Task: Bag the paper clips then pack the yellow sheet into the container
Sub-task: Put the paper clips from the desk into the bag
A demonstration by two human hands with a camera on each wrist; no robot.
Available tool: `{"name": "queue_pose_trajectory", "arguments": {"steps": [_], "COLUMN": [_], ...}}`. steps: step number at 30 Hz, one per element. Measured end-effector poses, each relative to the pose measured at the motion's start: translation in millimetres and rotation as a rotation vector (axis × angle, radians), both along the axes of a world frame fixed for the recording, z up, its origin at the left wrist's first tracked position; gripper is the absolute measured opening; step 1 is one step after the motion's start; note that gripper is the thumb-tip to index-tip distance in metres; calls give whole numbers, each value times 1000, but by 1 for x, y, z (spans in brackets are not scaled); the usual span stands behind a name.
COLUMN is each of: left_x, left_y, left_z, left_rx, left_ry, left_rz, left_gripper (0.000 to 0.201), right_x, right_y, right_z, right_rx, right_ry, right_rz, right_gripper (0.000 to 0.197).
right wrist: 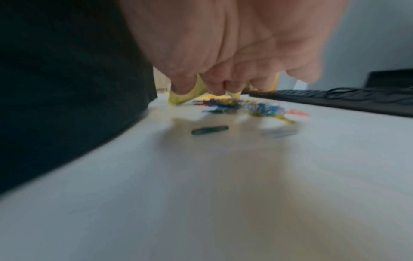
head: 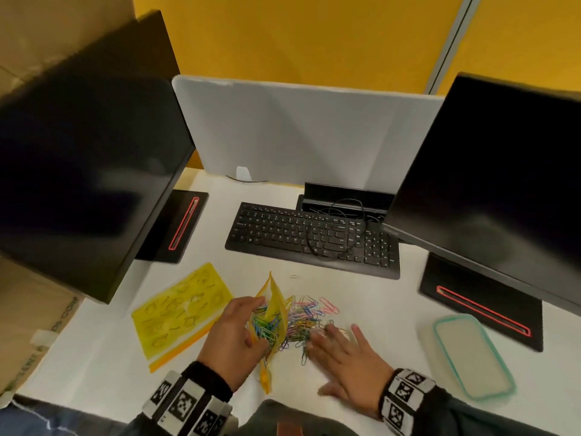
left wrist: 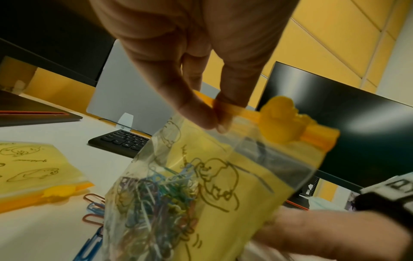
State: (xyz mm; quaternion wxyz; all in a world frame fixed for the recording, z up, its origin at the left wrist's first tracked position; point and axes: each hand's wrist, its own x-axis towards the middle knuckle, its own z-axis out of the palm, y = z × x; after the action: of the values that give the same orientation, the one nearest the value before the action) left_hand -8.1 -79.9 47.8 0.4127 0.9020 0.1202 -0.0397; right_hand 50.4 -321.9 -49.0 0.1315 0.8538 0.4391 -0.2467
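My left hand (head: pixel 242 332) pinches the orange zip edge of a clear yellow bag (head: pixel 273 305) with doodles and holds it up with its mouth open; in the left wrist view the left hand (left wrist: pixel 214 121) has thumb and finger on the strip, and several coloured clips lie inside the bag (left wrist: pixel 156 203). A pile of loose coloured paper clips (head: pixel 309 316) lies on the white desk right of the bag. My right hand (head: pixel 342 350) lies flat with spread fingers on the pile's near edge. The yellow sheet (head: pixel 179 313) lies flat at the left. The right wrist view is blurred.
A clear container with a teal rim (head: pixel 471 354) sits at the right, near a monitor base (head: pixel 490 313). A black keyboard (head: pixel 311 237) with a cable across it lies behind the clips. Two dark monitors (head: pixel 88 158) flank the desk. One dark clip (right wrist: pixel 210 130) lies apart.
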Motion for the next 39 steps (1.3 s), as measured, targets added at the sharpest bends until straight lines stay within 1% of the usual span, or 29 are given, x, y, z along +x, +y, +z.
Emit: {"name": "queue_pose_trajectory", "arguments": {"steps": [3, 6, 8, 10, 12, 14, 15, 16, 17, 18, 19, 20, 21, 22, 23, 24, 27, 28, 29, 30, 34, 39], "left_x": [-1, -4, -5, -4, -5, -6, -7, -7, -7, -7, -7, -8, -8, -8, -8, -9, -9, -9, -10, -10, -8, -7], "left_y": [-3, -2, -2, -3, -4, -4, -4, -4, -3, -3, -4, -4, -5, -5, -5, -5, -3, -3, -3, -4, -5, -6], "left_z": [-2, -4, -5, -6, -6, -6, -5, -5, -6, -6, -7, -7, -7, -7, -7, -7, -8, -9, -9, -9, -9, -9], "left_rx": [-1, 1, 2, 7, 16, 17, 19, 22, 26, 29, 30, 32, 35, 37, 41, 45, 54, 54, 55, 55, 49, 43], "left_ry": [-6, -18, -28, -34, -37, -42, -43, -44, -45, -46, -45, -44, -43, -43, -45, -47, -44, -43, -44, -44, -43, -48], "left_rz": [5, 21, 26, 32, 34, 35, 36, 39, 44, 48, 50, 48, 44, 40, 38, 39, 51, 52, 50, 48, 45, 34], "left_gripper": [60, 59, 59, 60, 60, 61, 61, 61, 62, 62, 61, 61, 61, 61, 61, 61, 62, 62, 62, 62, 62, 61], "right_x": [-19, -46, -49, -39, -24, -3, 8, 19, 27, 35, 39, 42, 42, 42, 41, 41, 43, 44, 44, 45, 46, 49], "right_y": [-31, -55, -59, -48, -25, -2, 7, 15, 24, 30, 36, 43, 49, 55, 61, 66, 74, 74, 74, 73, 69, 66], "right_z": [6, -9, -21, -18, -6, 9, 15, 19, 23, 25, 23, 23, 20, 16, 13, 11, 8, 8, 8, 8, 10, 10], "right_rx": [43, 75, 71, 3, 121, 268, 313, 355, 385, 405, 379, 332, 278, 253, 256, 274, 347, 360, 373, 384, 381, 406], "right_ry": [41, -55, -28, 54, -7, 44, 81, 106, 104, 103, 108, 96, 82, 70, 72, 82, 65, 50, 48, 58, 82, 86], "right_rz": [-73, -49, -48, -110, -156, -220, -291, -400, -517, -626, -691, -702, -683, -664, -664, -675, -681, -669, -661, -656, -642, -698], "right_gripper": [61, 60, 62, 57, 58, 56, 58, 64, 77, 93, 109, 120, 125, 125, 119, 108, 55, 41, 32, 28, 22, 20]}}
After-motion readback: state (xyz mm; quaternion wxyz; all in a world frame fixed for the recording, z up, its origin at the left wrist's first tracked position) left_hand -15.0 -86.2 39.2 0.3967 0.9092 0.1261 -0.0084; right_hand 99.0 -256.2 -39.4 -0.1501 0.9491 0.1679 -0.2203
